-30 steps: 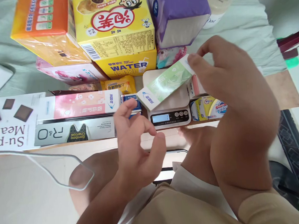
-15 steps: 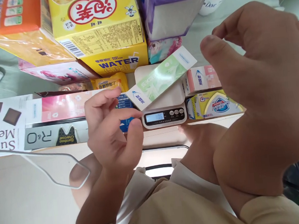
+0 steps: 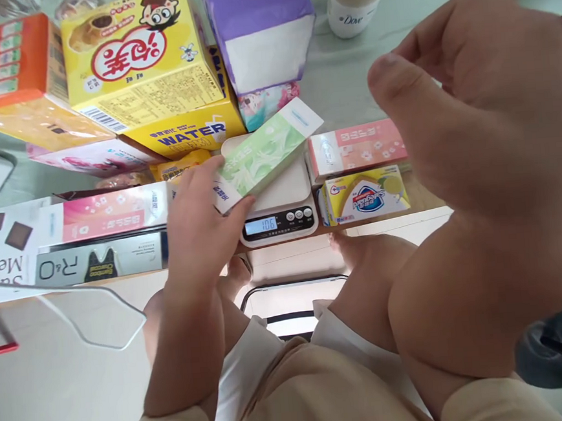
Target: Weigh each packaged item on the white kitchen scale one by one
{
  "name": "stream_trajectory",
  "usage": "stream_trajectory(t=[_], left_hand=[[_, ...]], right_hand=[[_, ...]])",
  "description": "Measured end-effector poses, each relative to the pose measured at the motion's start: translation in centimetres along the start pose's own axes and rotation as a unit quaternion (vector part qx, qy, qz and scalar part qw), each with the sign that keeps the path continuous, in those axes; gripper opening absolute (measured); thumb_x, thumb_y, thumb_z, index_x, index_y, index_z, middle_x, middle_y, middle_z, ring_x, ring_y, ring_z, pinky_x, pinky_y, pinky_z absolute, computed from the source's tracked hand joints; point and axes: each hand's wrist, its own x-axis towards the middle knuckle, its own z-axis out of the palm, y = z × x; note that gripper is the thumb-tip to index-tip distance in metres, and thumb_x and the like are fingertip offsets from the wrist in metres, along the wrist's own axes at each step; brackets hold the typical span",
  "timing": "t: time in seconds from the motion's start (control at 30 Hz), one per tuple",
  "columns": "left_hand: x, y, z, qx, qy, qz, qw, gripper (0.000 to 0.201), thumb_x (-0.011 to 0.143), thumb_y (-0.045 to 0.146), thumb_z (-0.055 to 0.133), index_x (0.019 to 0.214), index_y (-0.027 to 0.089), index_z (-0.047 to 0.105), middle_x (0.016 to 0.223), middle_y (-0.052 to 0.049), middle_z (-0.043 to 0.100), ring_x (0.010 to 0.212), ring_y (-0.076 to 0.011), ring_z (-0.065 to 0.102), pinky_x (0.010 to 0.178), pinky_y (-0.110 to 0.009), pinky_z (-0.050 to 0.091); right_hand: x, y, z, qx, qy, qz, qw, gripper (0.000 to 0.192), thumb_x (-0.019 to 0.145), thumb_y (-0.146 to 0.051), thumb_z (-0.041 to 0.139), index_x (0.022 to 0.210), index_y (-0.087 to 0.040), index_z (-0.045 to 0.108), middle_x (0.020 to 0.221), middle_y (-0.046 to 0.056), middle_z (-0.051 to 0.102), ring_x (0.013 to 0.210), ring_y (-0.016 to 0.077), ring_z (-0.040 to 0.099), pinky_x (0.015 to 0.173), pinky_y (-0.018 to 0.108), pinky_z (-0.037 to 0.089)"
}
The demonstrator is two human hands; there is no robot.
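A green-and-white toothpaste box (image 3: 266,150) lies slanted across a white digital kitchen scale (image 3: 286,190), whose display appears to read 106. My left hand (image 3: 200,210) is closed around the box's lower left end, thumb on the near side and fingers on the far side. Raised at the right and close to the camera, my right hand (image 3: 477,104) has its fingers curled toward the thumb, and I see nothing in it. Below that hand lie a pink toothpaste box (image 3: 356,147) and a yellow Safeguard soap box (image 3: 365,194), just right of the scale.
Behind stand a yellow snack box (image 3: 137,59), an orange pack (image 3: 7,70), a purple tissue pack (image 3: 262,37) and a Dove bottle (image 3: 353,10). More boxes, including a pink one (image 3: 106,214), line the left table edge, where a white cable (image 3: 97,342) hangs down.
My left hand has moved onto the green toothpaste box and taken hold of its left end. My right hand stays raised. The view has shifted, so the table items appear farther left.
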Motion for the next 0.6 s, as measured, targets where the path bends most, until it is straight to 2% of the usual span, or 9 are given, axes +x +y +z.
stream_trajectory(t=[0.1,0.17,0.23,0.3,0.4,0.5,0.6], left_hand=[[-0.1,0.7,-0.7,-0.068,0.039,0.020,0.997,0.063,0.080,0.052,0.085,0.136,0.030,0.065,0.135,-0.006,0.069,0.136,-0.0408,0.061,0.121,-0.059,0.050],[-0.2,2.5,-0.5,-0.138,0.050,0.039,0.988,0.063,0.082,0.060,0.082,0.135,0.030,0.064,0.129,-0.004,0.071,0.141,-0.0390,0.057,0.122,-0.055,0.049],[-0.3,5.0,0.5,-0.194,0.052,0.057,0.978,0.060,0.086,0.062,0.078,0.134,0.031,0.064,0.123,-0.004,0.072,0.145,-0.0359,0.054,0.122,-0.052,0.050],[-0.4,7.6,1.8,-0.222,0.050,0.071,0.971,0.056,0.087,0.061,0.077,0.132,0.030,0.064,0.119,-0.005,0.073,0.144,-0.0341,0.055,0.120,-0.051,0.052],[0.3,9.9,3.4,-0.248,0.053,0.087,0.963,0.049,0.089,0.056,0.078,0.128,0.029,0.064,0.117,-0.006,0.073,0.141,-0.0321,0.058,0.118,-0.050,0.054],[2.2,10.3,4.0,-0.269,0.054,0.094,0.957,0.041,0.090,0.046,0.081,0.123,0.028,0.065,0.114,-0.007,0.073,0.137,-0.0296,0.061,0.117,-0.050,0.055],[5.0,9.9,4.4,-0.293,-0.035,0.126,0.947,0.054,0.077,0.027,0.092,0.123,0.026,0.065,0.116,-0.007,0.073,0.132,-0.0288,0.066,0.120,-0.050,0.053]], right_hand=[[0.0,1.3,-1.2,0.019,0.006,-0.007,1.000,0.024,0.102,-0.041,0.062,0.111,-0.022,0.073,0.115,0.003,0.071,0.119,0.0198,0.065,0.112,0.041,0.049],[-0.2,2.1,-1.8,0.015,0.026,-0.004,1.000,0.030,0.101,-0.048,0.062,0.110,-0.022,0.074,0.112,0.003,0.070,0.115,0.0200,0.064,0.108,0.042,0.049],[-0.4,2.7,-2.2,0.017,0.049,-0.014,0.999,0.036,0.101,-0.051,0.060,0.112,-0.020,0.074,0.110,0.001,0.070,0.112,0.0176,0.063,0.104,0.040,0.049],[-0.5,3.1,-2.4,0.054,0.073,-0.046,0.995,0.036,0.104,-0.046,0.055,0.114,-0.017,0.074,0.108,-0.001,0.069,0.110,0.0136,0.063,0.101,0.035,0.049],[-0.4,3.4,-2.2,0.132,0.094,-0.082,0.983,0.038,0.108,-0.040,0.045,0.116,-0.014,0.071,0.098,0.000,0.060,0.101,0.0103,0.060,0.094,0.030,0.048],[0.5,3.9,-2.0,0.194,0.111,-0.029,0.974,0.027,0.108,-0.038,0.047,0.099,-0.016,0.061,0.092,0.001,0.045,0.090,0.0097,0.049,0.094,0.032,0.045],[2.1,5.3,-1.6,0.210,0.147,0.064,0.965,0.029,0.105,-0.033,0.055,0.082,-0.022,0.042,0.092,0.001,0.040,0.090,0.0104,0.042,0.100,0.035,0.041]])
